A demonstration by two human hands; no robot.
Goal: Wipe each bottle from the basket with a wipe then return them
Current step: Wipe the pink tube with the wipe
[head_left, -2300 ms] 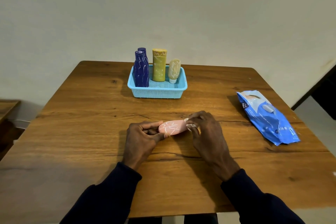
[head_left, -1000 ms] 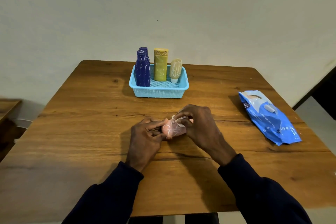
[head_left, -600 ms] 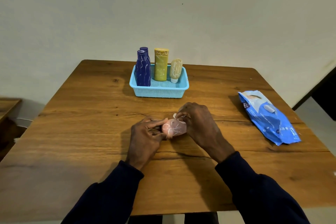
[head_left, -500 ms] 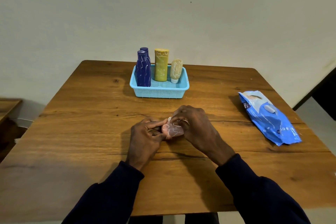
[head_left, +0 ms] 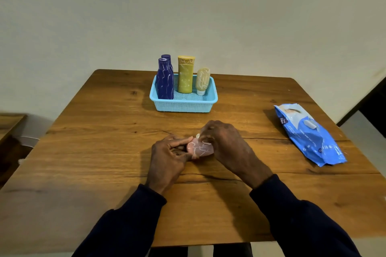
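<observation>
The pink bottle (head_left: 200, 149) is gripped by the left hand (head_left: 168, 155). The wipe (head_left: 198, 136) is pinched by the fingers of the right hand (head_left: 226, 145). Every side should be rubbed.

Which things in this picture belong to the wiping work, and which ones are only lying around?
Belong to the job: pink bottle, gripped by left hand; white wipe, pinched in right hand; blue basket with dark blue bottles, yellow bottle, cream tube; blue wipes pack.
Only lying about: wooden furniture at left edge.
</observation>
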